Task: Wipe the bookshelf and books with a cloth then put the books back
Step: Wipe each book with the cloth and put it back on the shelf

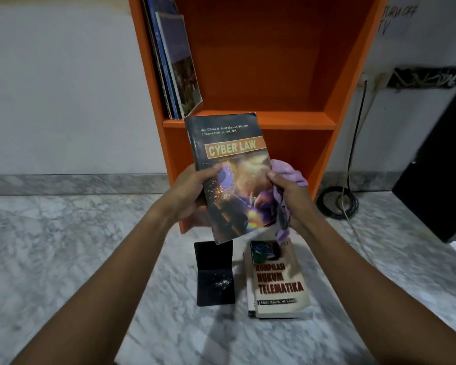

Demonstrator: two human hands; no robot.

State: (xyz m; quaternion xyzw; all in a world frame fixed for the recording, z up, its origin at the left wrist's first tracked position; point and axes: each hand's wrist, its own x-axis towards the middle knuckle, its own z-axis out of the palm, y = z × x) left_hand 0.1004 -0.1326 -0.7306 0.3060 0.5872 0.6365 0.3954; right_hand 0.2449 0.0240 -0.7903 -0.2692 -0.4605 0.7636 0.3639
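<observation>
Right at the book's edges, both hands were clamped on. The left hand (192,191) wrapped the spine side with its thumb flat on the cover. The right hand (290,198) pinched the opposite edge, thumb on top, with the purple cloth (287,172) bunched in the same grip and spilling out behind and below the book. That put the Cyber Law book (232,175) up in the air, tilted, in front of the orange bookshelf (248,123) and above the floor.

And what a tired paperback it was: dark cover, title in an orange band, edges scuffed pale, the lower corner curling and the whole thing slightly bowed. It would flex, I judged, under a firm wipe.

Outward from there, a few leaning books (179,69) stood at the left of the upper compartment, with nothing else on that board. Down on the marble floor (63,246) a stack of books (277,280) waited, beside a black folder-like thing (215,272). Cables (337,204) coiled off to the right.

My read was somewhere around halfway. A few books looked put back, this one was at the wiping stage, and the stack was left to clean and shelve. Whether the shelf itself had been wiped, I couldn't tell.
</observation>
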